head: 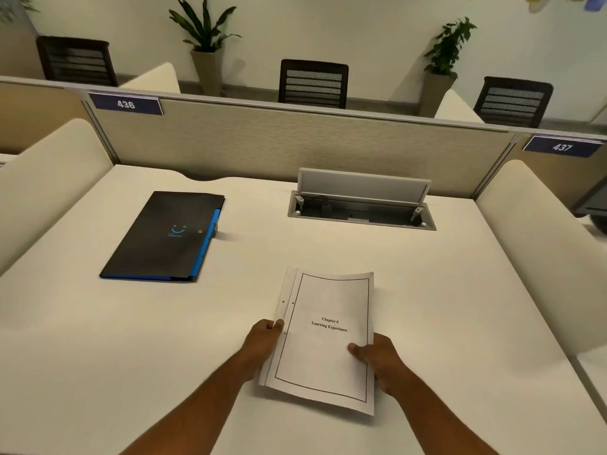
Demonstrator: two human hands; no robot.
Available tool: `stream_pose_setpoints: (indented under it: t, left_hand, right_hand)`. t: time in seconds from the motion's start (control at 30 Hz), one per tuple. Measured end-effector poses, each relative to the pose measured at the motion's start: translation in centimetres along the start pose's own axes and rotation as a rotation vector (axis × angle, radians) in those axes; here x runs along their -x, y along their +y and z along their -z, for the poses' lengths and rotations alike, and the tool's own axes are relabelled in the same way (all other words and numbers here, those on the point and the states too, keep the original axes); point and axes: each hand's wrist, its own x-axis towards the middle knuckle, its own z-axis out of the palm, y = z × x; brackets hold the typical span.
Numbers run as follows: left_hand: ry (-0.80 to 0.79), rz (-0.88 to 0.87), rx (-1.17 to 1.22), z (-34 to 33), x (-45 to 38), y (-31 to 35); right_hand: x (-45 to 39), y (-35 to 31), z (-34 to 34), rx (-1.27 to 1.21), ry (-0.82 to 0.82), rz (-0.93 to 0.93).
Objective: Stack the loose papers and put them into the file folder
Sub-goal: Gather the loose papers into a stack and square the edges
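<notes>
papers gathered, folder to your far left

your left hand (262, 338) and right hand (377, 357) pinch the paper stack (323, 343) by its sides; the closed black file folder (164, 236) lies nearer your left.

1. Two bare forearms rise from the bottom edge, either side of the papers (323, 343); no sleeves.
2. Left hand (262, 339), left of papers: no ring, watch or band visible.
3. Right hand (377, 359), right of papers: likewise bare; wrist unadorned.
</notes>
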Motion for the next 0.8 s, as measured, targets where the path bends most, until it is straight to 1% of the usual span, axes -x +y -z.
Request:
stream_pose_setpoints:
  t: [0.13,0.27,0.33,0.37,0.43,0.47,0.53,0.57,0.63,0.67,0.73,0.8]
  left_hand:
    - [-0.065,-0.017,0.007,-0.3,0.1,-0.3]
    - [-0.053,-0.092,-0.030,-0.6,0.8,0.0]
    - [-0.064,-0.098,-0.042,-0.6,1.0,0.0]
    - [-0.064,-0.102,-0.040,-0.5,1.0,0.0]
    - [-0.079,-0.093,0.011,-0.4,1.0,-0.1]
    - [-0.094,-0.089,0.052,-0.3,1.0,0.0]
    - [-0.136,-0.087,0.119,-0.2,1.7,0.6]
    - [-0.157,-0.099,0.137,-0.1,2.0,0.9]
    - [-0.185,-0.144,0.152,0.1,2.3,1.2]
    - [-0.188,-0.162,0.161,0.2,2.5,1.6]
    - [-0.166,-0.207,0.147,0.5,2.7,2.4]
    - [-0.132,-0.270,0.143,0.6,2.8,3.5]
  right_hand:
    - [0.2,-0.1,-0.6,0.040,-0.027,0.057]
    - [0.2,-0.4,-0.9,0.067,-0.024,0.099]
    - [0.0,-0.2,-1.0,0.133,0.032,0.118]
    - [0.2,-0.3,-1.0,0.217,0.091,0.119]
    - [-0.1,-0.1,-1.0,0.361,0.200,0.144]
    - [0.0,-0.2,-1.0,0.389,0.245,0.165]
    - [-0.3,-0.5,-0.9,0.329,0.278,0.152]
    - [-0.2,-1.0,-0.9,0.230,0.256,0.124]
    - [-0.5,-1.9,-0.7,0.015,0.159,0.073]
    - [-0.6,-2.3,-0.5,-0.050,0.116,0.082]
    - [0.3,-3.7,-0.2,-0.044,0.081,0.192]
    - [1.2,-5.0,-0.2,-0.010,0.099,0.308]
